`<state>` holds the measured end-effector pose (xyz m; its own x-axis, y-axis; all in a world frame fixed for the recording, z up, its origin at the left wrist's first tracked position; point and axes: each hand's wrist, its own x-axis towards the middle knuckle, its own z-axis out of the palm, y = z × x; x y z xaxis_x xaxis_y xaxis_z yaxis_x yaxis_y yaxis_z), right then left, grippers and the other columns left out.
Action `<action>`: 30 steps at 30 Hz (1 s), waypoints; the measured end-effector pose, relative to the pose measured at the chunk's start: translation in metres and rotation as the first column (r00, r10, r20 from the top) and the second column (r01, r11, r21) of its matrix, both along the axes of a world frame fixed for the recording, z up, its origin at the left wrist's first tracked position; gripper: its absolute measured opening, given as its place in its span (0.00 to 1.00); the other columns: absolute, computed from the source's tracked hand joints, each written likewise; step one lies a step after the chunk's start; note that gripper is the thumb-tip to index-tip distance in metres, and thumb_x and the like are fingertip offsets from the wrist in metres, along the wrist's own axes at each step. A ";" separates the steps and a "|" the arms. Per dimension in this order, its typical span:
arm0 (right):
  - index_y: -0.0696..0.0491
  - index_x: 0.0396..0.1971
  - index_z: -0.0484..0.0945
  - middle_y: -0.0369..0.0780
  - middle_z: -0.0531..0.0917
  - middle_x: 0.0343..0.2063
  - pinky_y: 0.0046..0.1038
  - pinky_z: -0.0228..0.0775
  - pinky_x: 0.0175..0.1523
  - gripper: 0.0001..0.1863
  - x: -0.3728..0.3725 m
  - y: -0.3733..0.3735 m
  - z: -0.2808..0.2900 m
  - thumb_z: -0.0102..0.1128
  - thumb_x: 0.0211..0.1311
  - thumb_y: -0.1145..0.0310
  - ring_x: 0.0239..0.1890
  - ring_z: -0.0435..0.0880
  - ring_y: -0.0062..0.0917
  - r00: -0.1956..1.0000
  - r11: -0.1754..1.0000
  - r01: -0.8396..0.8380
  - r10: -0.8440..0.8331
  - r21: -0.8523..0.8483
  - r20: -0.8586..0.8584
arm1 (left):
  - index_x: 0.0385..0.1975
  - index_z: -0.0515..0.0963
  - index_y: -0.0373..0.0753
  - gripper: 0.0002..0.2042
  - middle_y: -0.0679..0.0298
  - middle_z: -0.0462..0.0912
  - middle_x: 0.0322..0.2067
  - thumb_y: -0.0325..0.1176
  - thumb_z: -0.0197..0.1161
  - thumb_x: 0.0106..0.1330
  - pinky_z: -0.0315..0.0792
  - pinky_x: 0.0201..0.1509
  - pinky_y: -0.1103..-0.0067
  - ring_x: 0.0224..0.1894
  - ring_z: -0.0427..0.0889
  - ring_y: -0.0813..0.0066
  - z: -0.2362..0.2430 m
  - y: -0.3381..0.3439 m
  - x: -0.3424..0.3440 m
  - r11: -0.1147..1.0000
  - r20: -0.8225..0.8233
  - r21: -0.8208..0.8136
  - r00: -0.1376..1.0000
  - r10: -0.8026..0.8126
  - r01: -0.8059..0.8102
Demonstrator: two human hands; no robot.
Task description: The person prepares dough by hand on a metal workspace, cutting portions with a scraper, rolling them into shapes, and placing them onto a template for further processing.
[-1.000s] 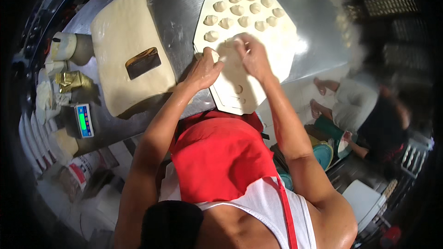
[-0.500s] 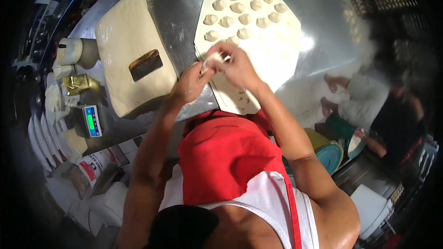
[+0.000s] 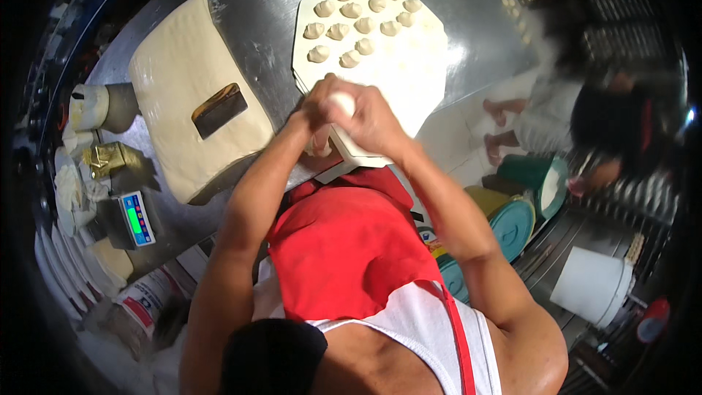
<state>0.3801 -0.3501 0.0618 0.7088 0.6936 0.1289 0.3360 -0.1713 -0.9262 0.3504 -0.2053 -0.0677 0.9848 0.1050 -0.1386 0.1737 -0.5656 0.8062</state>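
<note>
In front of my apron, my left hand [image 3: 316, 108] and my right hand [image 3: 374, 121] are pressed together, closed around a smooth pale dough ball [image 3: 341, 104]. Only the ball's top shows between the thumbs. Below my left hand hangs a bit of pale dough [image 3: 319, 143]; whether it joins the ball I cannot tell. Just beyond the hands lies a white many-sided board [image 3: 409, 80], bearing several small twisted dough pieces [image 3: 351, 10] in its far half. To the left is a thick dough slab [image 3: 179, 66], with a dough scraper [image 3: 221, 111] that has a dark blade and wooden handle lying on it.
The steel table [image 3: 256, 0] carries a digital scale [image 3: 134, 219], a gold foil packet [image 3: 106, 159] and a white tub [image 3: 89, 107] along the left. Off to the right, another person [image 3: 607, 124] is near a green bucket [image 3: 537, 175]. A teal lid [image 3: 513, 228] is beside my right arm.
My hands have closed together around the dough; earlier the right fingers were pinching it above the left hand. The whole view has shifted, so the table things appear further left.
</note>
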 end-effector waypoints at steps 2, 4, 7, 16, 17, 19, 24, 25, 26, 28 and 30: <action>0.55 0.41 0.83 0.46 0.82 0.28 0.34 0.73 0.43 0.18 0.011 -0.004 0.021 0.64 0.76 0.54 0.33 0.76 0.25 0.997 0.976 -0.069 0.058 -0.205 -0.058 | 0.53 0.70 0.26 0.24 0.37 0.87 0.40 0.43 0.64 0.70 0.80 0.52 0.53 0.46 0.86 0.34 -0.018 0.019 0.003 0.987 -0.030 -0.162 1.000 0.009 -0.013; 0.57 0.46 0.85 0.44 0.87 0.32 0.33 0.76 0.43 0.18 0.075 -0.051 -0.046 0.59 0.78 0.56 0.34 0.82 0.24 0.969 0.966 0.241 -0.245 -0.099 -0.035 | 0.59 0.67 0.21 0.28 0.34 0.86 0.42 0.42 0.59 0.73 0.77 0.56 0.50 0.48 0.84 0.28 0.063 -0.019 0.030 0.992 -0.279 -0.070 0.957 0.078 -0.102; 0.58 0.55 0.86 0.46 0.90 0.41 0.35 0.80 0.47 0.17 0.126 -0.072 -0.078 0.66 0.74 0.64 0.40 0.87 0.31 0.919 0.876 0.389 -0.391 -0.285 0.051 | 0.69 0.66 0.32 0.26 0.44 0.83 0.53 0.35 0.58 0.75 0.72 0.67 0.59 0.59 0.82 0.41 0.038 -0.006 0.014 0.999 -0.087 0.045 0.996 0.035 -0.031; 0.58 0.51 0.85 0.46 0.86 0.37 0.38 0.78 0.51 0.19 0.091 -0.038 -0.078 0.74 0.65 0.64 0.41 0.86 0.36 0.942 0.982 0.046 -0.104 -0.184 -0.319 | 0.76 0.63 0.31 0.29 0.49 0.82 0.54 0.25 0.60 0.76 0.76 0.64 0.68 0.53 0.85 0.62 0.055 -0.011 -0.010 0.907 -0.120 -0.378 0.982 0.149 -0.183; 0.58 0.50 0.84 0.45 0.84 0.36 0.37 0.78 0.49 0.18 0.074 -0.030 -0.068 0.74 0.65 0.66 0.39 0.84 0.34 0.946 0.987 -0.064 0.013 -0.148 -0.324 | 0.76 0.62 0.31 0.28 0.50 0.82 0.53 0.25 0.59 0.78 0.77 0.61 0.68 0.52 0.85 0.63 0.054 -0.013 -0.009 0.814 -0.117 -0.541 0.977 0.179 -0.213; 0.59 0.49 0.83 0.43 0.82 0.34 0.35 0.77 0.44 0.15 0.070 -0.020 -0.055 0.72 0.67 0.68 0.32 0.80 0.30 0.973 0.985 -0.080 0.043 -0.156 -0.228 | 0.68 0.69 0.28 0.21 0.49 0.85 0.43 0.32 0.57 0.82 0.78 0.56 0.66 0.47 0.87 0.58 0.047 -0.015 -0.016 0.771 0.059 -0.618 0.969 0.239 -0.153; 0.60 0.46 0.82 0.49 0.86 0.29 0.37 0.77 0.43 0.23 0.048 -0.018 -0.038 0.69 0.74 0.51 0.33 0.85 0.34 0.980 0.908 -0.013 -0.072 -0.419 -0.187 | 0.45 0.77 0.28 0.19 0.42 0.87 0.37 0.42 0.52 0.82 0.79 0.52 0.55 0.44 0.88 0.43 0.036 -0.007 -0.037 0.994 -0.179 -0.104 0.983 -0.036 0.017; 0.60 0.44 0.83 0.50 0.87 0.30 0.38 0.78 0.44 0.26 0.035 -0.020 -0.032 0.68 0.73 0.47 0.33 0.86 0.35 0.990 0.868 -0.049 -0.025 -0.494 -0.142 | 0.44 0.78 0.28 0.18 0.40 0.88 0.39 0.41 0.52 0.81 0.78 0.50 0.51 0.45 0.88 0.40 0.052 -0.015 -0.039 0.994 -0.184 0.089 0.982 -0.051 0.069; 0.60 0.41 0.83 0.50 0.86 0.28 0.39 0.77 0.45 0.27 0.030 -0.023 -0.043 0.70 0.71 0.46 0.33 0.84 0.34 0.987 0.934 0.141 -0.157 -0.329 -0.022 | 0.42 0.79 0.27 0.16 0.35 0.87 0.38 0.38 0.54 0.78 0.78 0.50 0.47 0.45 0.87 0.34 0.069 -0.022 -0.037 0.999 -0.021 0.051 1.000 -0.016 0.017; 0.61 0.41 0.81 0.50 0.82 0.23 0.38 0.75 0.40 0.23 0.032 -0.013 -0.020 0.69 0.71 0.52 0.27 0.78 0.33 0.976 0.934 0.159 -0.198 -0.319 -0.094 | 0.42 0.79 0.27 0.15 0.34 0.87 0.37 0.37 0.56 0.77 0.78 0.50 0.47 0.45 0.87 0.33 0.084 -0.025 -0.037 0.993 -0.024 0.112 0.999 -0.022 0.024; 0.61 0.39 0.79 0.49 0.77 0.19 0.37 0.74 0.36 0.19 0.025 0.004 -0.013 0.68 0.70 0.57 0.23 0.74 0.31 0.970 0.927 0.233 -0.243 -0.293 0.002 | 0.43 0.78 0.26 0.14 0.32 0.86 0.38 0.36 0.60 0.74 0.80 0.50 0.48 0.46 0.87 0.32 0.081 -0.019 -0.028 0.983 -0.057 0.175 0.998 -0.041 0.050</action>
<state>0.4048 -0.3464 0.0490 0.8579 0.5078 -0.0787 0.2217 -0.5039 -0.8349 0.3225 -0.2245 0.0131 0.9809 0.0874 -0.1735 0.1839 -0.7060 0.6839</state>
